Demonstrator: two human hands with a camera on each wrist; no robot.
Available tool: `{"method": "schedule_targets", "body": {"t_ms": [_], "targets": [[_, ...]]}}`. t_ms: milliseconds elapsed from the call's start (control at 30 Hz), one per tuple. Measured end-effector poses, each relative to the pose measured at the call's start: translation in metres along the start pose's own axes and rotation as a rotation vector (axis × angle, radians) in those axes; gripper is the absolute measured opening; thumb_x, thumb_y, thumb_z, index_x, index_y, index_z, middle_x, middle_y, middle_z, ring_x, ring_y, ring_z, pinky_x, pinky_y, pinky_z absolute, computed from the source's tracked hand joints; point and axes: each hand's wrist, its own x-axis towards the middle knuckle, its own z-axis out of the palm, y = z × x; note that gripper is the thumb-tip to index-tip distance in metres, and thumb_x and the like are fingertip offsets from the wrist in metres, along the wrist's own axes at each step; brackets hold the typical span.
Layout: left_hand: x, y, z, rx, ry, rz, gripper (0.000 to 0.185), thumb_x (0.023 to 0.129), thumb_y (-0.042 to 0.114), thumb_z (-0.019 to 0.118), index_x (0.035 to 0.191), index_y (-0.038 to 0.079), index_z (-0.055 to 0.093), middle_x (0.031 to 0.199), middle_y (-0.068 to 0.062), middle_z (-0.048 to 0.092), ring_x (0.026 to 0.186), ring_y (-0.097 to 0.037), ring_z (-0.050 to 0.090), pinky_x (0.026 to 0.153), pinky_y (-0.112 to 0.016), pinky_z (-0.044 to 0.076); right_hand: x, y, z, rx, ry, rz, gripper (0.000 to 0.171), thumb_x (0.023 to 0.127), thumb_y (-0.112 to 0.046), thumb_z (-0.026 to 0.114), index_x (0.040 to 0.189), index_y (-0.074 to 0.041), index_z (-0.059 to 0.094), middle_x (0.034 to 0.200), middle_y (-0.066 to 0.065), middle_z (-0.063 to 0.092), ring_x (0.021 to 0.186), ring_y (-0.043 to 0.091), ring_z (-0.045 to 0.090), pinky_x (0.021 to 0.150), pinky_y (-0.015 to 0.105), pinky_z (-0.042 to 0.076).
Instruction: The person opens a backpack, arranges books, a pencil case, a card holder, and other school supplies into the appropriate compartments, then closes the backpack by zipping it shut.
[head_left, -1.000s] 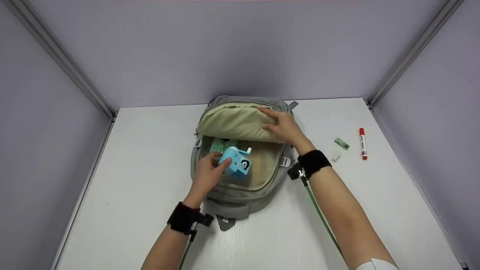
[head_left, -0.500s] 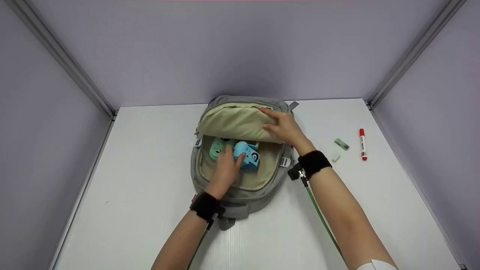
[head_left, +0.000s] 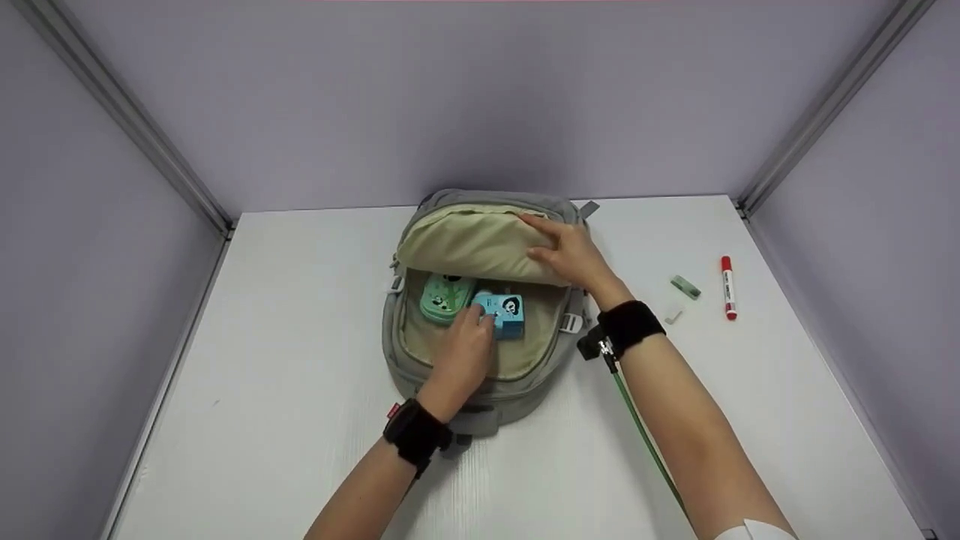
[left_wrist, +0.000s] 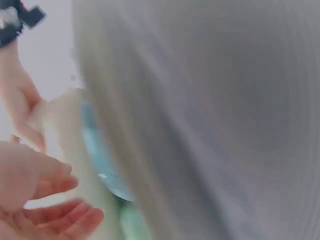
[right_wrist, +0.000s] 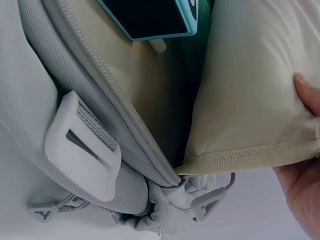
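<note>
A grey backpack lies unzipped on the white table. My right hand grips its pale yellow-lined flap at the edge, thumb on the lining, holding it folded back. Inside the pocket sits a light blue crank pencil sharpener with a panda print; its dark underside and white crank knob show in the right wrist view. Left of it lies a green pencil case with pandas. My left hand is over the pocket, fingertips overlapping the sharpener's left side. In the left wrist view its loosely bent fingers hold nothing.
Right of the backpack lie a small green block, a little white piece and a red-capped marker. Grey panels enclose the table at the back and sides. A white strap buckle is on the backpack's side.
My left hand has carried the blue sharpener rightward and down into the backpack and let go of it. The green pencil case is now more exposed. The right hand stays on the flap.
</note>
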Motion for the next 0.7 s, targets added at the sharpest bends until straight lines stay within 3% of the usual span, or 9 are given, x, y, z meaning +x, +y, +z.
{"method": "schedule_targets", "body": {"t_ms": [100,200,400,567,700], "targets": [[-0.009,0.011,-0.002,-0.008,-0.006,0.106,0.016,0.085,0.007,0.073,0.098,-0.003,0.069,0.098,-0.015,0.064,0.087,-0.029,0.064,0.074,-0.037,0.055,0.000,0.000,0.000,0.003,0.007,0.013,0.059,0.087,-0.018,0.076,0.141,-0.028,0.055,0.140,0.008,0.054,0.117,0.024,0.056,0.099,0.040,0.043],[-0.017,0.018,0.001,0.018,-0.075,0.137,0.035,0.090,0.020,0.072,0.113,-0.005,0.067,0.110,-0.018,0.066,0.101,-0.030,0.065,0.088,-0.038,0.052,0.000,0.000,0.000,-0.002,0.011,0.022,0.059,0.087,-0.018,0.076,0.141,-0.028,0.055,0.141,0.010,0.053,0.119,0.025,0.055,0.101,0.041,0.042],[-0.022,0.022,0.006,0.043,-0.272,0.080,0.060,0.097,0.036,0.062,0.136,-0.009,0.051,0.138,-0.025,0.051,0.127,-0.036,0.050,0.102,-0.045,0.043,-0.001,0.001,0.001,-0.001,0.007,0.016,0.060,0.086,-0.019,0.077,0.141,-0.029,0.055,0.143,0.011,0.051,0.126,0.029,0.052,0.105,0.043,0.038],[-0.010,0.022,0.006,-0.048,-0.429,0.000,0.069,0.101,0.040,0.054,0.144,-0.011,0.037,0.148,-0.028,0.037,0.137,-0.039,0.038,0.108,-0.046,0.035,-0.003,0.000,0.001,0.007,0.007,0.012,0.060,0.086,-0.019,0.077,0.141,-0.030,0.055,0.147,0.014,0.046,0.126,0.031,0.050,0.105,0.044,0.038],[0.001,0.021,0.010,-0.084,-0.496,-0.063,0.073,0.101,0.042,0.052,0.146,-0.012,0.032,0.152,-0.029,0.030,0.139,-0.039,0.033,0.110,-0.045,0.032,-0.005,0.001,-0.001,-0.009,-0.001,0.005,0.059,0.087,-0.020,0.076,0.142,-0.029,0.054,0.143,0.009,0.051,0.128,0.030,0.050,0.105,0.044,0.039]]}}
